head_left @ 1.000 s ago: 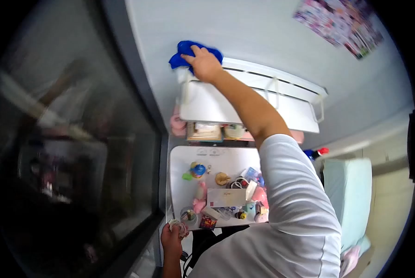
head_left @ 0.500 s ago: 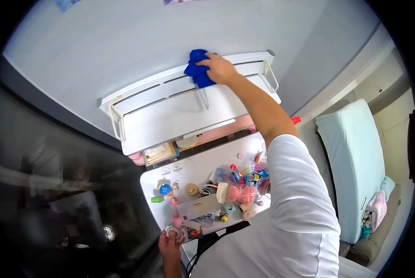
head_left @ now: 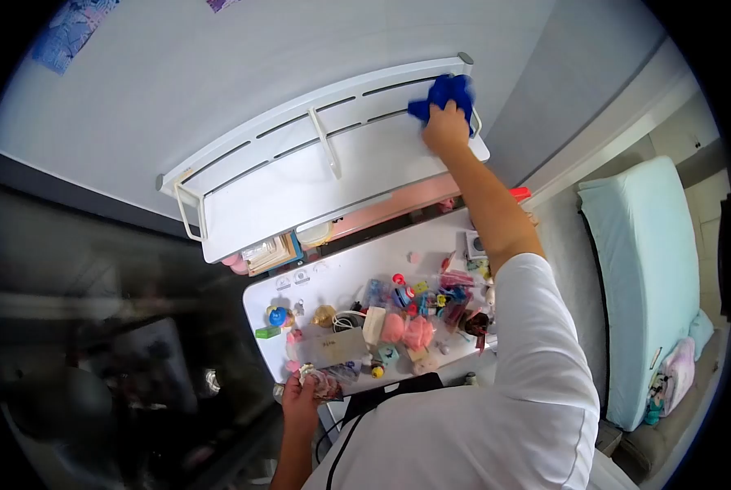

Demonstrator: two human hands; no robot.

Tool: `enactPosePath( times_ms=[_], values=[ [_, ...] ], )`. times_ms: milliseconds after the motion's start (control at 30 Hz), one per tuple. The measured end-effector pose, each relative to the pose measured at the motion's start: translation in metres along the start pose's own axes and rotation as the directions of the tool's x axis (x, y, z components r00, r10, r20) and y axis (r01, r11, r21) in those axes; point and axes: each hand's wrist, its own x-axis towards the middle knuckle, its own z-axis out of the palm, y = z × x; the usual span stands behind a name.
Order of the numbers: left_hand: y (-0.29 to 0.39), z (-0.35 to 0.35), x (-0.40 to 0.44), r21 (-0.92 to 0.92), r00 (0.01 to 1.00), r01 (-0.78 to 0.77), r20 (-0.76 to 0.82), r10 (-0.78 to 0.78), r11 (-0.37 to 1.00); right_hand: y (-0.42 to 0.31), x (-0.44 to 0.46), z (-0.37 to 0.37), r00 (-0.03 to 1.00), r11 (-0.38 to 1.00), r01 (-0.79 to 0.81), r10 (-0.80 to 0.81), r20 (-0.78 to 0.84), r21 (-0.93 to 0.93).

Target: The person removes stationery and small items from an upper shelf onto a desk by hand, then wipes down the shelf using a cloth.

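Note:
My right hand (head_left: 446, 131) grips a blue cloth (head_left: 453, 91) and presses it against the back panel at the right end of the white shelf (head_left: 259, 196). The cloth bunches above my fingers, close to the shelf's right-hand bracket. Low at the left, my left hand (head_left: 300, 396) is closed around a small ornate white-and-pink object (head_left: 320, 380) by the desk's near edge. Its exact kind is unclear. A white wire divider (head_left: 324, 143) stands midway along the shelf.
Beneath the shelf is a white desk (head_left: 349, 282) crowded with toys, a pink plush-like item (head_left: 418, 332), a translucent box (head_left: 333, 349) and a white cable (head_left: 347, 319). Books (head_left: 271, 253) stand below the shelf's left part. A mattress (head_left: 643, 286) lies at the right.
My right hand has slid the blue cloth rightward along the back panel, from the middle to the right end, uncovering the divider. My left hand still holds its object. The view has shifted slightly.

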Motion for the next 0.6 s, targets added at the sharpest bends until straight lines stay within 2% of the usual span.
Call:
enactPosePath(
  times_ms=[33,133,233,333,467,500,533,600],
  values=[
    [0.002,0.000,-0.001,0.013,1.000,-0.001,-0.005,0.001,1.000,0.000,-0.003,0.011,0.994,1.000,-0.027,0.026,0.108,0.004],
    [0.007,0.000,-0.005,0.029,1.000,-0.013,-0.006,0.013,0.999,-0.015,-0.003,0.015,0.997,0.997,-0.061,0.059,0.052,0.037],
    [0.011,0.004,-0.012,0.029,1.000,-0.027,0.013,0.026,0.999,-0.045,-0.004,0.028,0.994,0.995,0.042,-0.051,0.101,0.093],
    [0.009,0.005,-0.016,0.044,1.000,-0.023,0.016,0.022,0.999,-0.071,-0.028,0.032,0.958,0.967,0.235,-0.247,0.147,0.098],
    [0.005,0.008,-0.010,0.052,0.997,-0.011,0.073,0.007,0.999,-0.071,-0.062,0.029,0.759,0.780,0.549,-0.615,0.213,0.299],
    [0.006,0.008,-0.008,0.061,0.997,-0.004,0.074,-0.001,0.998,-0.067,-0.073,0.025,0.699,0.719,0.597,-0.684,0.208,0.356],
    [0.006,0.010,-0.004,0.059,0.997,-0.008,0.078,0.004,0.998,-0.056,-0.080,0.022,0.648,0.636,0.653,-0.750,0.133,0.411],
    [0.006,0.012,0.000,0.056,0.997,-0.003,0.071,-0.001,0.998,-0.025,-0.071,0.012,0.564,0.601,0.571,-0.782,0.264,0.559]
  ],
)
